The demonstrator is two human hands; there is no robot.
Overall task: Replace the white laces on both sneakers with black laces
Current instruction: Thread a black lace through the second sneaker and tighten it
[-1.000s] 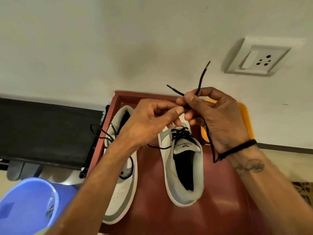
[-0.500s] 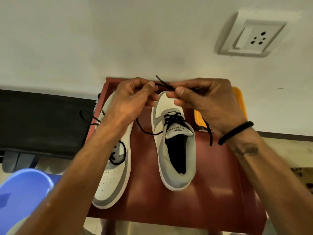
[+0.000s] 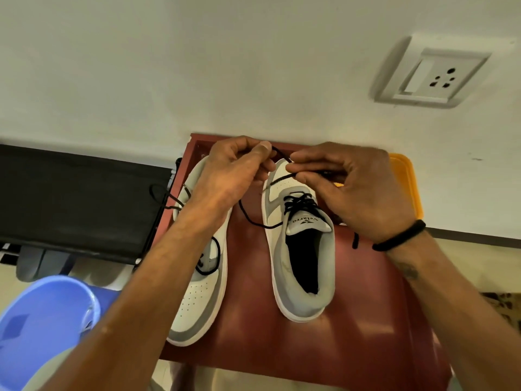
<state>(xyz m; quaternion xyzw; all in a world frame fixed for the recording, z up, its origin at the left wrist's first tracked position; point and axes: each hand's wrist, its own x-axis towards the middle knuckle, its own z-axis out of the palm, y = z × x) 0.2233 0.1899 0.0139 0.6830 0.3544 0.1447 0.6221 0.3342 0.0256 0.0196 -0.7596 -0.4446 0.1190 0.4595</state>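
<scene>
- Both hands have dropped from raised to low over the right sneaker (image 3: 301,249) toe; lace (image 3: 279,180) ends no longer stick up
- Left hand (image 3: 234,176) and right hand (image 3: 355,187) each pinch the lace; sneaker on counter (image 3: 248,306)

Both forearms reach up to mid-frame, where the left hand (image 3: 231,176) and right hand (image 3: 355,190) meet, fingertips pinched.

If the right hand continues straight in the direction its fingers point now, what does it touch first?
The right hand points leftward at the left hand. Its fingertips would probably meet the left hand's thumb first, above the right sneaker toe; the black lace spans the small gap. Depth is unclear.
</scene>
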